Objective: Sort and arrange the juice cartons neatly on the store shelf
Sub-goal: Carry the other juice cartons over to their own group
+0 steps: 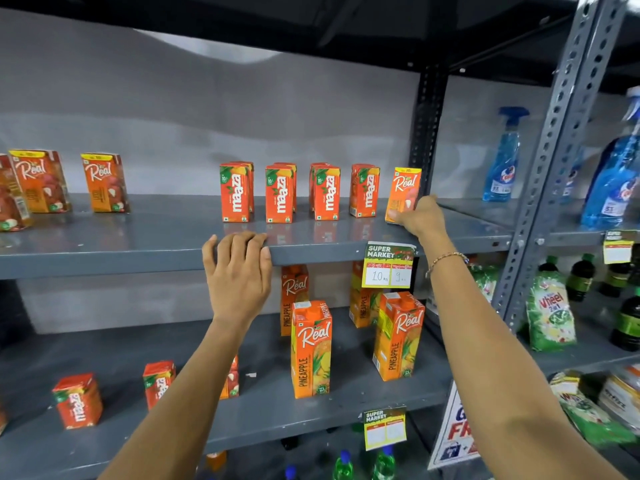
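Real carton (407,188) gripped by right hand (422,220) beside Maaza cartons (278,199); left hand (239,271) curled over shelf edge (138,261).

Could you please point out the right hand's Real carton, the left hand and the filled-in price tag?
Real carton (403,192), head view, middle of its front face.
left hand (239,271), head view, back of the hand.
price tag (388,266), head view, middle of the label.

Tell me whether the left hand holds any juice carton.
No, the left hand grips only the front edge of the grey metal shelf.
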Demonstrator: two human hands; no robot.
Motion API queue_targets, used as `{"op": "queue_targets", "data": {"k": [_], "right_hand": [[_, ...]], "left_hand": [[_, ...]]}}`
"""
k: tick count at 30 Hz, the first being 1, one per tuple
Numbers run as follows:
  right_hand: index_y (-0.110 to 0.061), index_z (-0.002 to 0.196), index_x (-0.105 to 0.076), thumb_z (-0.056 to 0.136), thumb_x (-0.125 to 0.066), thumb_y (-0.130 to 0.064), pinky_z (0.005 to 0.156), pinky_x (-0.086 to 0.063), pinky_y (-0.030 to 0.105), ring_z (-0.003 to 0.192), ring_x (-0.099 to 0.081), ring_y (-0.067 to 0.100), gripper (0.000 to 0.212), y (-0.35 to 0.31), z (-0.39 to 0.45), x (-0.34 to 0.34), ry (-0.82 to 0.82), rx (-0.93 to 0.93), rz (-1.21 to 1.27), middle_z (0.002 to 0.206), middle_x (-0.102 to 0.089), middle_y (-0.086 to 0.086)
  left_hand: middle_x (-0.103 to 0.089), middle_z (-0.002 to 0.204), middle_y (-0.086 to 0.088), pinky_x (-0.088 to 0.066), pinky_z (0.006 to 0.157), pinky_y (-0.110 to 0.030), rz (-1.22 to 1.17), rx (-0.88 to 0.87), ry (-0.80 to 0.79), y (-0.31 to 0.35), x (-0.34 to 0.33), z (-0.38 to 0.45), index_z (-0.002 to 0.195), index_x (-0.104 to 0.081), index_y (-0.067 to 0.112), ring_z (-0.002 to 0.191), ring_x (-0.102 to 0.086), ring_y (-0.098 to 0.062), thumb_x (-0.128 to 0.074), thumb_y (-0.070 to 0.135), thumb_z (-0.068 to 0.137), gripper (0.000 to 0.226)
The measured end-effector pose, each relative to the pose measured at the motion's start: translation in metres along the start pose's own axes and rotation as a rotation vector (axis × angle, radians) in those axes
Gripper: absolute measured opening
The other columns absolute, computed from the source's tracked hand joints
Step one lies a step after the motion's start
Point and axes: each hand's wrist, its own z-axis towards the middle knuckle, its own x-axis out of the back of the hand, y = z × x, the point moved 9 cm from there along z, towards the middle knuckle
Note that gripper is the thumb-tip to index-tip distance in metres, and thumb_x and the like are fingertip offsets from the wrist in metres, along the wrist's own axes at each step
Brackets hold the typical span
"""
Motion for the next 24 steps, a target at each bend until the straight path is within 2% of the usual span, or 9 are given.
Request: {"op": "queue_targets", "data": {"k": [3, 7, 11, 14, 16, 18, 20, 22, 24], "right_hand": [[-0.002, 0.118, -0.053, 0.075, -0.077, -0.030, 0.092, -0.046, 0.039, 0.114, -0.059, 0.031, 0.057, -0.001, -0.011, 0.005, 0.035, 0.034, 0.022, 0.124, -0.062, 0.015], [-0.003, 0.113, -0.061, 0.073, -0.079, -0.030, 0.087, -0.047, 0.034, 0.111, -0.062, 0.027, 0.052, -0.006, -0.031, 0.009, 0.059, 0.007, 0.187, 0.121, -0.066, 0.013], [-0.011, 0.102, -0.068, 0.064, -0.085, -0.033, 0.091, -0.053, 0.038, 0.092, -0.065, 0.019, 0.047, -0.036, -0.063, -0.007, -0.022, 0.017, 0.412, 0.105, -0.071, 0.005], [-0.016, 0.095, -0.067, 0.062, -0.087, -0.027, 0.082, -0.053, 0.033, 0.084, -0.065, 0.015, 0.040, -0.090, -0.108, -0.034, -0.116, 0.151, 0.469, 0.096, -0.071, 0.002], [-0.014, 0.098, -0.065, 0.061, -0.088, -0.021, 0.075, -0.051, 0.027, 0.080, -0.065, 0.012, 0.044, -0.132, -0.144, -0.066, -0.203, 0.223, 0.512, 0.092, -0.069, -0.001], [-0.012, 0.098, -0.065, 0.055, -0.090, -0.020, 0.073, -0.053, 0.028, 0.077, -0.066, 0.011, 0.050, -0.171, -0.173, -0.107, -0.275, 0.276, 0.534, 0.088, -0.070, -0.001], [-0.014, 0.094, -0.065, 0.050, -0.091, -0.026, 0.075, -0.056, 0.032, 0.079, -0.068, 0.014, 0.052, -0.205, -0.195, -0.150, -0.334, 0.307, 0.529, 0.087, -0.072, -0.002], [-0.016, 0.093, -0.063, 0.053, -0.090, -0.027, 0.070, -0.053, 0.027, 0.081, -0.065, 0.014, 0.049, -0.237, -0.216, -0.188, -0.382, 0.347, 0.453, 0.090, -0.070, -0.003], [-0.013, 0.102, -0.061, 0.055, -0.090, -0.028, 0.076, -0.053, 0.027, 0.093, -0.066, 0.017, 0.058, -0.265, -0.232, -0.221, -0.408, 0.377, 0.371, 0.102, -0.071, 0.001]], "left_hand": [[-0.062, 0.114, -0.008, -0.025, 0.107, -0.043, -0.014, -0.023, -0.069, -0.001, 0.001, 0.000, 0.112, -0.061, 0.012, 0.108, -0.053, -0.023, -0.034, 0.032, 0.099, 0.036], [-0.060, 0.124, -0.007, -0.025, 0.109, -0.040, -0.028, -0.159, -0.197, -0.007, 0.005, -0.002, 0.124, -0.057, 0.012, 0.116, -0.053, -0.024, -0.038, 0.035, 0.097, 0.040], [-0.060, 0.128, -0.009, -0.026, 0.112, -0.038, -0.032, -0.253, -0.257, -0.038, 0.023, -0.006, 0.128, -0.055, 0.009, 0.120, -0.055, -0.026, -0.039, 0.035, 0.094, 0.046], [-0.060, 0.125, -0.010, -0.024, 0.113, -0.038, 0.005, -0.175, -0.230, -0.095, 0.046, -0.002, 0.126, -0.056, 0.006, 0.120, -0.053, -0.027, -0.040, 0.031, 0.094, 0.044], [-0.060, 0.124, -0.012, -0.024, 0.112, -0.038, 0.038, -0.091, -0.208, -0.145, 0.062, 0.001, 0.123, -0.057, 0.005, 0.120, -0.051, -0.029, -0.038, 0.029, 0.095, 0.041], [-0.060, 0.122, -0.013, -0.026, 0.110, -0.041, 0.096, -0.044, -0.194, -0.195, 0.077, 0.002, 0.120, -0.059, 0.004, 0.120, -0.050, -0.031, -0.036, 0.028, 0.096, 0.040], [-0.060, 0.120, -0.014, -0.029, 0.107, -0.042, 0.158, -0.002, -0.183, -0.243, 0.091, 0.004, 0.117, -0.059, 0.004, 0.117, -0.050, -0.032, -0.036, 0.029, 0.098, 0.039], [-0.061, 0.116, -0.014, -0.033, 0.102, -0.043, 0.188, 0.021, -0.184, -0.279, 0.101, 0.006, 0.113, -0.060, 0.004, 0.111, -0.051, -0.033, -0.034, 0.034, 0.098, 0.042], [-0.063, 0.110, -0.013, -0.036, 0.096, -0.041, 0.172, -0.027, -0.180, -0.292, 0.104, 0.008, 0.109, -0.061, 0.005, 0.102, -0.054, -0.033, -0.034, 0.036, 0.098, 0.042]]}}
